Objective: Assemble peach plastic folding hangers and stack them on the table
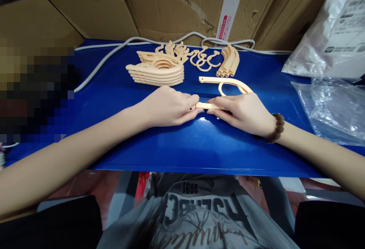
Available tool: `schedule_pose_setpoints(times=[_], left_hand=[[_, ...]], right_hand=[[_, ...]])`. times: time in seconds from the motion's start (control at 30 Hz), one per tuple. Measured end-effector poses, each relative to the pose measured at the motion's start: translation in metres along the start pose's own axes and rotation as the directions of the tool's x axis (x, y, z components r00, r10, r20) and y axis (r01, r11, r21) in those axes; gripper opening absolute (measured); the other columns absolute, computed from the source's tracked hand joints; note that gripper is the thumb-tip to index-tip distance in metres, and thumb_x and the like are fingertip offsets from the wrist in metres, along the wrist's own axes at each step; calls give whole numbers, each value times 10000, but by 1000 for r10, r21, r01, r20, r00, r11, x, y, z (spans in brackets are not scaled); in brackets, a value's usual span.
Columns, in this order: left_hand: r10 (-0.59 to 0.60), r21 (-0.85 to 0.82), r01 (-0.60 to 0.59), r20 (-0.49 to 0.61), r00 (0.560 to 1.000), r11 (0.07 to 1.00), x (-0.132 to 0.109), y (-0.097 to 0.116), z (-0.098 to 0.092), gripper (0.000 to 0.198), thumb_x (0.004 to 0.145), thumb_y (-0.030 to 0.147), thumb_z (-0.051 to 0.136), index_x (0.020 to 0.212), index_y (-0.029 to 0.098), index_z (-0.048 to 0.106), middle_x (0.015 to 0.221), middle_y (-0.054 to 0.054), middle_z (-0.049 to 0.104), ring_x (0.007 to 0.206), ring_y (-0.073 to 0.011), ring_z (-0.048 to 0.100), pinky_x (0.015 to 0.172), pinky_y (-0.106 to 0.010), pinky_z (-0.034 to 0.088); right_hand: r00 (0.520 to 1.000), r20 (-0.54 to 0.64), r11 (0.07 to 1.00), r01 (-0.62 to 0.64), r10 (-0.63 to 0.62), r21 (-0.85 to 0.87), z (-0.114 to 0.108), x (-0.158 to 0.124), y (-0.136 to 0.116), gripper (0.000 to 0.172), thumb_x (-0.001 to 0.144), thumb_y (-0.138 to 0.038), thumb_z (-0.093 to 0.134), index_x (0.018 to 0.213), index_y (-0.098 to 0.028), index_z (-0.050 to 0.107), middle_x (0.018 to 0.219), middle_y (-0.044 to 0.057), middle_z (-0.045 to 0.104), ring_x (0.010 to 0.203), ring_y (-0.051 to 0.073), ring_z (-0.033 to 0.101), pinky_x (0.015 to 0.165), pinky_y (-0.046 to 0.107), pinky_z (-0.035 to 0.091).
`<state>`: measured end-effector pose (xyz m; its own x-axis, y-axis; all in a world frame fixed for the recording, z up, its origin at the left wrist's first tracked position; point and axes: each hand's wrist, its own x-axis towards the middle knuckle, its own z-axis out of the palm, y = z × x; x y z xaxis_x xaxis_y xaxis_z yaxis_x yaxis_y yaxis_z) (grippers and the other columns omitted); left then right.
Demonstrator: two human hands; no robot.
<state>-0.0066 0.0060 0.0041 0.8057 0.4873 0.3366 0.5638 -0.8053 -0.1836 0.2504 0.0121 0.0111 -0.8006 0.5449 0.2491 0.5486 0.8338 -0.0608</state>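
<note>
Between my two hands, low over the blue table, is a cream plastic hanger piece [205, 105]. My left hand [168, 107] is closed at its left end, thumb and index finger pressed together, and a small dark hole shows there. My right hand [245, 113], with a brown band at the wrist, pinches the right part of it between thumb and fingers. My fingers hide much of the piece, so I cannot tell whether it is one part or two joined. Just behind my right hand lies a curved hanger arm [221, 79] with a ring-like part beneath it.
On the blue table [171, 146] stand stacked hanger arms [156, 75], loose hooks [202, 59] and a bundle of short curved pieces [229, 62]. A white cable [108, 61] runs behind them, before cardboard boxes [176, 9]. Clear plastic bags [336, 108] lie at the right.
</note>
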Motion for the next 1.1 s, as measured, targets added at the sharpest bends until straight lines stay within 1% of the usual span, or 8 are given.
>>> schedule_pose_setpoints(times=[0.13,0.3,0.37,0.5,0.63,0.93,1.03,1.1], left_hand=[[-18,34,19,-24,1000,999,0,1,0,370,1070,329,389,786,174,568,562,6,577,470,-143,549,454,-254,180],[5,38,-2,-84,996,999,1,2,1,358,1070,299,396,787,165,571,563,7,580,457,-146,551,441,-256,172],[2,34,1,-86,996,999,1,2,0,359,1067,297,394,787,166,575,560,8,578,448,-146,539,438,-254,170],[-26,26,28,-75,997,999,-1,-1,-3,357,1059,308,401,793,165,591,549,4,570,436,-150,511,438,-254,168],[-50,25,52,-62,997,998,-3,-4,-5,350,1050,327,434,803,158,615,540,-11,573,441,-164,510,446,-260,184],[-107,27,106,16,994,994,-1,-5,-4,393,1067,386,408,841,165,642,553,-24,590,471,-175,522,469,-266,200],[-120,8,119,33,992,993,-1,-5,-6,377,1065,381,418,858,163,645,590,-32,630,495,-180,560,473,-270,209],[-129,-6,129,34,991,992,-1,-5,-7,364,1065,375,424,869,161,644,622,-38,659,519,-185,590,476,-272,217]], right_hand=[[998,-53,999,-28,25,-40,2,-1,-2,407,1107,-412,423,1128,-170,749,930,49,806,777,182,722,633,289,361],[997,-78,998,-21,17,-58,2,-3,-3,395,1104,-406,435,1125,-175,755,889,46,800,737,179,708,623,285,359],[995,-97,998,-23,17,-62,2,-2,-3,372,1093,-416,468,1115,-184,758,841,40,784,715,176,692,642,289,369],[985,-170,999,-18,11,-41,-1,0,-2,362,1078,-434,506,1088,-168,752,830,47,762,757,178,674,766,314,422],[976,-216,995,-37,16,-93,-6,2,0,373,1085,-413,466,1050,-169,745,870,69,753,834,218,647,751,355,393],[956,-252,971,-190,150,-144,-9,4,12,370,1072,-436,445,1002,-210,730,1086,132,720,1037,313,616,845,456,426],[950,-271,972,-197,157,-128,-9,4,14,344,1069,-419,467,978,-225,736,1251,151,683,1095,314,617,901,484,458],[946,-297,980,-164,126,-109,-8,3,15,329,1063,-398,489,958,-218,744,1332,164,650,1119,319,623,911,499,475]])
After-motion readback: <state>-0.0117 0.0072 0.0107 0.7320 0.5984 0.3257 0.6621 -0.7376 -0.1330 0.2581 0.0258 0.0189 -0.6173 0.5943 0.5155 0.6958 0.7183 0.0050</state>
